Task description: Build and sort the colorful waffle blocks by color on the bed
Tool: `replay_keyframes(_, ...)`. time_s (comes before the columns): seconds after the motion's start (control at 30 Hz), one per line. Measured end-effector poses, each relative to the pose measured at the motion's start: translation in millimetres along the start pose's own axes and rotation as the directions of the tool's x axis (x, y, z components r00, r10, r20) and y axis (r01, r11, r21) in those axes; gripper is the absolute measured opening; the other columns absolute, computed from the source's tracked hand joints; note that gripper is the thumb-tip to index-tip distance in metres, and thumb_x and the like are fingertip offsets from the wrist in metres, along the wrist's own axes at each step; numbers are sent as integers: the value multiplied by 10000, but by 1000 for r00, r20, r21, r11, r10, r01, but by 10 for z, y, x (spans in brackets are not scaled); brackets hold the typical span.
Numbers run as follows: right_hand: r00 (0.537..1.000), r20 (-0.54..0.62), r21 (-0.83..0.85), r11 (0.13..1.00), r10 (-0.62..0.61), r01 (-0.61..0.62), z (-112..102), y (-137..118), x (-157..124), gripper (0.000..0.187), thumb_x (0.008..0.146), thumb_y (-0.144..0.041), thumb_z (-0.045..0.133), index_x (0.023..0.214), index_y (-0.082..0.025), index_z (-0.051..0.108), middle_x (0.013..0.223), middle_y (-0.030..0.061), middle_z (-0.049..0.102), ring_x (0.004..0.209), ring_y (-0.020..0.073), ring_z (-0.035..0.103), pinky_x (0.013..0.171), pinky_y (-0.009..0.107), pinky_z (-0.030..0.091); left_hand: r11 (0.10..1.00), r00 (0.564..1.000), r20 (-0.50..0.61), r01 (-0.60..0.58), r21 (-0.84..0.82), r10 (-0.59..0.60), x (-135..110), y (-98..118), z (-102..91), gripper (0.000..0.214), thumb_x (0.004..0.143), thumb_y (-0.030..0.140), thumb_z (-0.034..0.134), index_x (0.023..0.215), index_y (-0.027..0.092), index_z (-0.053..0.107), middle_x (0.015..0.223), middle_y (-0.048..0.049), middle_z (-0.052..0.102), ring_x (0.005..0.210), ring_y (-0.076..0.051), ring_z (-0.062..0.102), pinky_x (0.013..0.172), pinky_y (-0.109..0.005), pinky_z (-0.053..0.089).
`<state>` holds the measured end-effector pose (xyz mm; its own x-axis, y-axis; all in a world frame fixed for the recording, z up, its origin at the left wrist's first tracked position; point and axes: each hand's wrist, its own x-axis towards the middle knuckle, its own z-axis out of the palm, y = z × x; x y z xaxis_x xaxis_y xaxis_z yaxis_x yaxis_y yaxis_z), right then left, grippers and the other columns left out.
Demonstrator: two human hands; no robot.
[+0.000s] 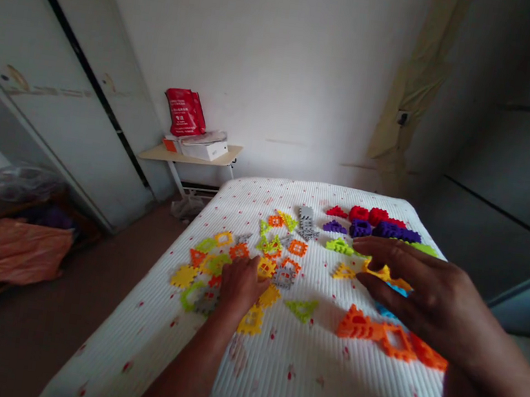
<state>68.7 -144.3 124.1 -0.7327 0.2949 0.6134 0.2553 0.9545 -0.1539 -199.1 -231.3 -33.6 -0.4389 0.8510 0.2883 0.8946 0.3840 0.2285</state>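
Amid the mixed interlocking plastic building pieces on the bed is my left hand (240, 283), with its fingers curled down. Its thumb and forefinger close about a yellow square window piece (266, 267); the other fingertips are hidden. My right hand (422, 287) holds a yellow building piece (380, 271) between thumb and fingers, above the sorted pieces. A flat yellow triangle piece (344, 271) lies just left of it. Blue pieces (391, 298) show partly under the hand. Nearer me lie orange pieces (395, 341), and a lone green triangle (302, 309) sits between my hands.
Red pieces (370, 215), purple pieces (388, 230) and green pieces (339, 245) form rows at the right. Grey pieces (306, 220) lie at the back middle. Past the bed (280, 383), a small table (154, 152) bears a red bag (184, 113) and a white box (206, 146).
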Motion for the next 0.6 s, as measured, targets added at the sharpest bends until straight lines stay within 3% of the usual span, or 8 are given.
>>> replay_keyframes(0.13, 997, 78, 24, 999, 24, -26, 112, -78, 75, 290, 900, -304, 500, 1167, -208, 560, 1077, 78, 660, 903, 195, 646, 763, 324, 532, 996, 1000, 25, 0, 89, -2, -1, 49, -23, 410, 721, 401, 635, 1075, 195, 614, 960, -148, 645, 982, -314, 570, 843, -465, 401)
replay_keyframes(0.3, 955, 298, 46, 999, 7, -21, 498, -237, 168, 262, 862, -256, 537, 1115, -211, 584, 975, 56, 680, 822, 176, 637, 687, 291, 482, 990, 1000, 24, 0, 143, -4, -25, 80, -68, 443, 751, 295, 581, 1179, 185, 558, 1053, -144, 648, 1018, -284, 562, 869, -436, 397)
replay_keyframes(0.47, 881, 473, 5, 1000, 7, -11, 826, -378, 210, 183, 812, -215, 563, 987, -190, 608, 931, 51, 683, 841, 188, 634, 669, 273, 448, 990, 990, -124, -56, 131, 73, -27, -4, 34, 491, 774, 266, 542, 1249, 153, 500, 1065, -139, 652, 1000, -271, 572, 833, -408, 423)
replay_keyframes(0.6, 832, 555, 11, 1000, -9, 4, 945, -392, 219, 232, 817, -236, 551, 1039, -195, 602, 962, 57, 683, 865, 191, 635, 672, 271, 443, 989, 955, -261, -126, 82, 143, -11, -79, 142, 515, 774, 274, 559, 1254, 99, 494, 1061, -165, 650, 984, -277, 582, 835, -402, 437)
